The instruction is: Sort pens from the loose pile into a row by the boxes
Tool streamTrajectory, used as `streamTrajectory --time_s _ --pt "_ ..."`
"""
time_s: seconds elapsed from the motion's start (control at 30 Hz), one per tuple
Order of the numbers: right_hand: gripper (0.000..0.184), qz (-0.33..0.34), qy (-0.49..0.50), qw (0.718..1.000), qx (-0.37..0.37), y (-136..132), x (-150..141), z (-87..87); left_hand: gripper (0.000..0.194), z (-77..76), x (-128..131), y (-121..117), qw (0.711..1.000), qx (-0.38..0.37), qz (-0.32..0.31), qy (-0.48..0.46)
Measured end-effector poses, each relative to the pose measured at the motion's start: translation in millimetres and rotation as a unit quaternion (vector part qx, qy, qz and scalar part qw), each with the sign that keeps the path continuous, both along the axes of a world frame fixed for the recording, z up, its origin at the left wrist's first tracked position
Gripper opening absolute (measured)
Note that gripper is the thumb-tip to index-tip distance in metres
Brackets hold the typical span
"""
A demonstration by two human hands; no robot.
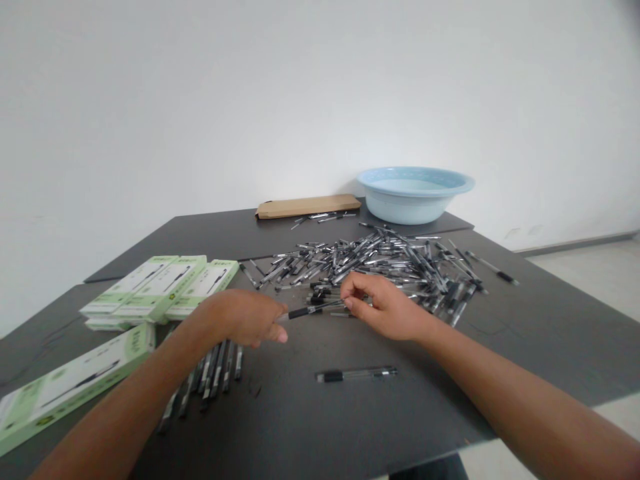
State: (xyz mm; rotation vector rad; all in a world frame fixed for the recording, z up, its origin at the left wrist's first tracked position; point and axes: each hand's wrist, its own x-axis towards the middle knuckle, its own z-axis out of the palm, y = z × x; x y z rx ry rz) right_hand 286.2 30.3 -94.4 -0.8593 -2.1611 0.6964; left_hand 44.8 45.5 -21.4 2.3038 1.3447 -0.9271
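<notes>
A clear-barrelled pen point(300, 312) with a black grip spans the gap between my hands, lying nearly level above the table. My right hand point(377, 307) pinches its right end between thumb and curled index finger. At the pen's left end, the fingers of my left hand point(253, 319) close around it; the palm side is hidden. Below them a single pen point(355, 375) lies on the dark table. Beneath my left wrist a row of pens point(217, 370) lies side by side, partly covered by the forearm. Behind my right hand spreads a large heap of loose pens point(370, 257).
Green and white pen boxes point(160, 287) are stacked at the left, with another box point(85, 377) nearer, partly behind my left arm. At the back stand a light blue basin point(413, 203) and a flat brown cardboard piece point(310, 206), with a few pens before it.
</notes>
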Motion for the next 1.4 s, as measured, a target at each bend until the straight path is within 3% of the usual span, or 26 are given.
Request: streamTrajectory --time_s 0.67,0.83,1.17,1.4 --pt "0.007 0.015 -0.005 1.0 0.009 0.6 0.4 -1.3 0.042 -0.7 1.4 0.1 1.0 -0.005 -0.007 -0.001" --pt "0.02 0.02 0.017 1.0 -0.013 -0.3 0.9 -5.3 0.041 -4.4 -2.3 2.1 1.0 -0.006 -0.014 -0.008" --pt "0.004 -0.001 -0.014 1.0 0.01 -1.0 -0.5 -1.9 0.045 -3.0 -1.7 1.5 1.0 -0.003 -0.017 -0.006" --pt "0.007 0.002 -0.034 0.999 0.024 0.7 -1.4 -1.1 0.049 -0.9 3.7 0.0 1.0 -0.017 0.002 0.01"
